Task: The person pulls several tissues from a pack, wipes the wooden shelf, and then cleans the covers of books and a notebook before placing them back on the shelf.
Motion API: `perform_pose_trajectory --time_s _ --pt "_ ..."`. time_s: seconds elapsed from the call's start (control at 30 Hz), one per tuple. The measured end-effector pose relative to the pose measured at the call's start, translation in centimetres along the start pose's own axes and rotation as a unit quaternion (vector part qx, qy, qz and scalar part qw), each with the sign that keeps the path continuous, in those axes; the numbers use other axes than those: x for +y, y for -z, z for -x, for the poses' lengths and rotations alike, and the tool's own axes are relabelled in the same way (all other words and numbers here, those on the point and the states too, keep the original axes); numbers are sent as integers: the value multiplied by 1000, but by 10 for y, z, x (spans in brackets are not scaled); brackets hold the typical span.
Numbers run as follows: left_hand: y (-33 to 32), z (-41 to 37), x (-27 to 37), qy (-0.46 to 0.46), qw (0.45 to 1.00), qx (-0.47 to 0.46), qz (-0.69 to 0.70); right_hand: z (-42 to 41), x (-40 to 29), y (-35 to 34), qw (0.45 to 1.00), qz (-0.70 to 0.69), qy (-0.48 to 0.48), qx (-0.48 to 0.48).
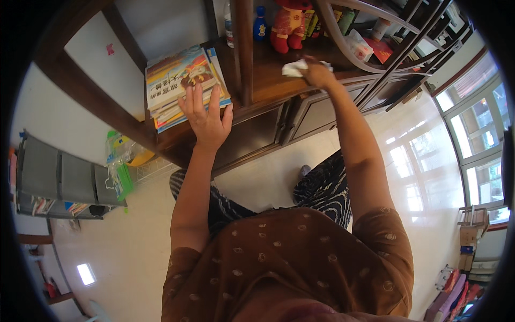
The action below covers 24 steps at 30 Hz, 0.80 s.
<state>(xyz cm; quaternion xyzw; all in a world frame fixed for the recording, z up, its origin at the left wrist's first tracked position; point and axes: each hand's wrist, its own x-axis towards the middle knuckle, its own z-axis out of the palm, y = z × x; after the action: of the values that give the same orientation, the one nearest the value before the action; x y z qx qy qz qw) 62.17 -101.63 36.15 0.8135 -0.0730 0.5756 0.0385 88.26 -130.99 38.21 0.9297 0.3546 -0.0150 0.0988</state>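
Note:
My left hand (207,116) rests with spread fingers on the near edge of a stack of books (177,82), whose top cover is illustrated and bears writing. The stack lies in the left bay of a dark wooden shelf unit (263,90). My right hand (318,73) presses a crumpled white cloth or tissue (293,68) against the shelf board in the bay to the right. Just beyond it sits a red and tan plush toy (289,26). A wooden post (243,52) stands between my two hands.
A blue bottle (260,24) and a clear plastic bottle (228,26) stand behind the post. Right of my right hand are a tissue pack (358,46) and a curved wooden frame (342,40). Below is a cabinet door (314,116). A grey rack (60,173) stands at left.

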Motion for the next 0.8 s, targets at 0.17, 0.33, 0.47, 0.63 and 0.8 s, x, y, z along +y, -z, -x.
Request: perform_pose_trajectory --time_s 0.17,0.33,0.47,0.63,0.8 --pt "18 0 2 24 998 -37 48 35 12 -12 895 -150 -205 368" --pt "80 -1 -31 85 996 16 33 96 -177 48 783 -359 48 506" --pt "87 -3 -55 244 961 -17 132 96 -268 61 725 -509 133 444" --pt "85 -14 -66 374 903 -113 178 44 -287 82 674 -670 90 299" --pt "80 -12 -65 404 876 -71 253 28 -292 74 673 -674 80 295"
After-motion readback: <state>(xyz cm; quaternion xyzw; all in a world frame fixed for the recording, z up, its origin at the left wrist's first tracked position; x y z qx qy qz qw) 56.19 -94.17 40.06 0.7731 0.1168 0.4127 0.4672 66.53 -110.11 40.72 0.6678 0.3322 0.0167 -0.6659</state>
